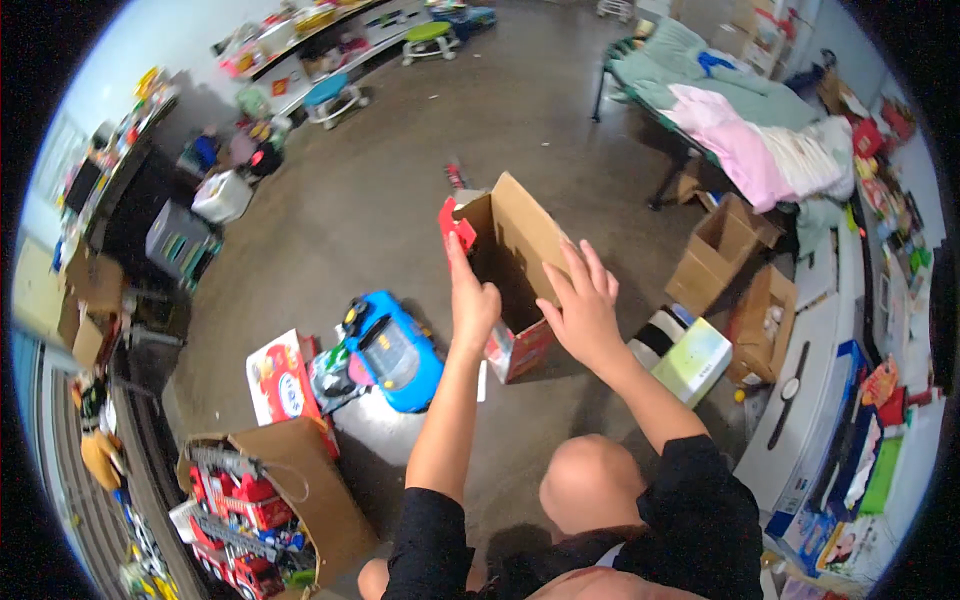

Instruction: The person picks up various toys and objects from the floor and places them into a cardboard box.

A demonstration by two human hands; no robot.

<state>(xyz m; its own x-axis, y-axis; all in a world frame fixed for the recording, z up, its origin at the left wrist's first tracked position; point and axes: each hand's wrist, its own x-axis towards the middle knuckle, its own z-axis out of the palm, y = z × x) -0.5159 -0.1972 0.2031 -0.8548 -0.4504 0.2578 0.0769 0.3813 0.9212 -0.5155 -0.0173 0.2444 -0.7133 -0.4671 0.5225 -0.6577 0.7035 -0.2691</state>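
Note:
An open cardboard box (529, 217) with a red printed outside stands on the floor before me, its dark inside facing up. My left hand (474, 304) is at its left side, thumb bent and fingers along a red flap (455, 225). My right hand (585, 304) lies with spread fingers against the raised brown flap on the right. Left of the box are a blue toy car (397, 352), a small bundle of mixed colours (335, 379) and a red and white printed box (279, 375).
A carton of red toy fire trucks (322, 487) stands at lower left. On the right are a green and white box (694, 360), two open cartons (716, 247) (761, 330), a white cabinet (795, 382) and a folding bed (742, 112). Stools (328, 88) stand farther back.

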